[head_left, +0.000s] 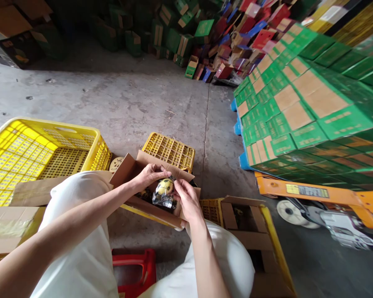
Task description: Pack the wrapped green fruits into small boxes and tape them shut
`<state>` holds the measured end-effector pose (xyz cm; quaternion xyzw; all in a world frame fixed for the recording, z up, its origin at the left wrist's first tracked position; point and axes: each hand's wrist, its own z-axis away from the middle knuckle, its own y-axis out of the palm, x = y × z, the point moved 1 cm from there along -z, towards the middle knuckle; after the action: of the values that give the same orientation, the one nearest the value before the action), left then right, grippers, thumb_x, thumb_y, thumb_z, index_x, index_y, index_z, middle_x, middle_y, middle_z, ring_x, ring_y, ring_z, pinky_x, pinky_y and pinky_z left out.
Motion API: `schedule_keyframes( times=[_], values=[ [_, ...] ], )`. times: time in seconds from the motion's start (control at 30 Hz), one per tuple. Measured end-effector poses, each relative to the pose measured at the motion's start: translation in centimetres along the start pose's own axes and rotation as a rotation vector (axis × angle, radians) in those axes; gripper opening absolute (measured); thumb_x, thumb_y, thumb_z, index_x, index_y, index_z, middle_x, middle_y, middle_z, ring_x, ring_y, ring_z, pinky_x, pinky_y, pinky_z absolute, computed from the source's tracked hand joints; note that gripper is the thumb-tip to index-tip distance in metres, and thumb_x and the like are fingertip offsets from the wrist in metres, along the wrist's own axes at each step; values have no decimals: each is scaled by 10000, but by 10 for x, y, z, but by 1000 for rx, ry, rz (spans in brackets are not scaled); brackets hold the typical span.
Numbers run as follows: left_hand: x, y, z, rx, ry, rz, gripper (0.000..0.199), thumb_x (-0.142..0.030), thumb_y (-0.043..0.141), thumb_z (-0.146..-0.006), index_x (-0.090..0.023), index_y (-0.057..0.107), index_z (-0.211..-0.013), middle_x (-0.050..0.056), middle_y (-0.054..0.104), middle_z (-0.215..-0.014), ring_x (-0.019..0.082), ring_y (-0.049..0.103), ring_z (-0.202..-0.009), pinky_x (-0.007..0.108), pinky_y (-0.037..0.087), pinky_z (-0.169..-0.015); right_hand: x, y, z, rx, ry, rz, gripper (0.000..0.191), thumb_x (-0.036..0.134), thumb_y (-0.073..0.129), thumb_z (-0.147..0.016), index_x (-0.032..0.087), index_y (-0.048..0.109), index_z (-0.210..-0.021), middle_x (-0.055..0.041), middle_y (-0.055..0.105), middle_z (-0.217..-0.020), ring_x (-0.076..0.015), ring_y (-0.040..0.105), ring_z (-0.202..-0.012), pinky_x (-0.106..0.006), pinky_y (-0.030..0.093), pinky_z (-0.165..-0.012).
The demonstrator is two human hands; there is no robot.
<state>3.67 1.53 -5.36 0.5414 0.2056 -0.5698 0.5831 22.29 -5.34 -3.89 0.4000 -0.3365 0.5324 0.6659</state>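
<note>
Both hands are over an open cardboard box (170,219) between my knees. A round yellow item with dark spots, in a clear and black plastic wrapper (164,191), is held between them. My left hand (153,174) pinches the wrapper's top edge with thumb and fingers. On the right side of the wrapper, my right hand (188,198) grips its edge. More dark wrapped items lie in the box below, mostly hidden by the hands.
A large yellow crate (95,145) stands at the left, a small yellow crate (170,150) beyond the box. Another open carton (251,240) is at the right. Further right are an orange pallet jack (313,194) and stacked green boxes (307,136). A red stool (149,263) shows below.
</note>
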Motion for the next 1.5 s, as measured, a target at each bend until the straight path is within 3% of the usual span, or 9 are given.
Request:
schedule_keyframes(
  times=[0.13, 0.63, 1.0, 1.17, 1.33, 1.5],
  values=[
    [-2, 0, 2, 6, -10, -14, 495, -508, 1036, -651, -141, 743, -806, 21, 758, -738, 143, 672, -622, 259, 539, -642, 0, -1, -1, 7, -26, 13, 453, 638, 951, -733, 252, 741, -843, -2, 764, -850, -191, 712, -747, -310, 625, -668],
    [-9, 4, 5, 46, -13, -15, 519, -521, 1020, -676, -128, 766, -901, 42, 783, -827, 163, 714, -723, 274, 566, -729, 1, -3, -2, -64, -65, 22, 473, 649, 957, -709, 243, 755, -847, -8, 742, -860, -198, 701, -827, -288, 622, -716],
    [-6, 5, 12, 214, -202, -58, 624, -671, 881, -825, -144, 832, -1156, 111, 833, -1038, 213, 758, -860, 249, 523, -693, 3, -5, -3, -125, -77, -24, 457, 602, 950, -704, 229, 767, -894, -21, 776, -934, -227, 728, -889, -317, 617, -740],
    [-8, 6, 13, 363, -125, -49, 619, -523, 986, -750, -144, 823, -1212, 118, 828, -1039, 237, 762, -910, 293, 560, -799, 4, -5, -4, -149, -81, -16, 407, 587, 924, -733, 247, 755, -881, -19, 771, -928, -225, 729, -872, -346, 628, -797],
    [-13, 3, 10, 346, -79, -149, 577, -504, 966, -761, -140, 827, -1187, 111, 826, -1037, 253, 751, -932, 311, 567, -819, 3, -8, -4, -141, -93, 41, 398, 610, 880, -771, 262, 746, -910, -30, 792, -958, -255, 753, -935, -373, 636, -836],
    [-15, -7, 2, 264, -13, -397, 518, -515, 905, -786, -151, 835, -1148, 90, 838, -1063, 295, 757, -1014, 327, 561, -870, -4, -16, -10, -90, -110, 155, 398, 625, 784, -860, 275, 756, -1049, -65, 818, -1163, -289, 764, -1150, -402, 639, -942]
  ],
)
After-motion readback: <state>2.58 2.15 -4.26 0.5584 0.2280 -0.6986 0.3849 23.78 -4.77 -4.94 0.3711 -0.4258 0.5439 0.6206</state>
